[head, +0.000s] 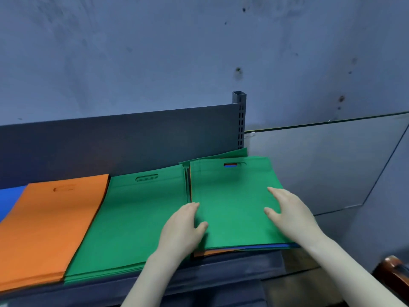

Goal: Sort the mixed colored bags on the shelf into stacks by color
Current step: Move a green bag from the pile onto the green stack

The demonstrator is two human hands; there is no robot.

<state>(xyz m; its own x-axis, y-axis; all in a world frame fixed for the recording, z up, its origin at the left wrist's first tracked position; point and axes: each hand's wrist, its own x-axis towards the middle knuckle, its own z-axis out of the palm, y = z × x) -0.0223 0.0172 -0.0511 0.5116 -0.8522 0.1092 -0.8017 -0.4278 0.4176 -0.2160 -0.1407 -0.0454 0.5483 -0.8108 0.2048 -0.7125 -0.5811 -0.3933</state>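
A mixed pile [243, 248] of flat bags lies at the right end of the dark shelf [221, 273], with blue and orange edges showing under a green top bag [232, 191]. My left hand [183, 227] lies at that bag's left edge, fingers slipped along the edge, thumb on top. My right hand [287, 211] rests flat on the bag's right part, fingers straight. To the left lie a green stack [128, 218], an orange stack [51, 227] and a blue stack [11, 198] at the frame's edge.
A dark back panel [132, 138] and a slotted upright post [240, 120] rise behind the shelf. A glass pane [321, 165] leans against the blue wall on the right. A brown object [394, 275] sits at lower right.
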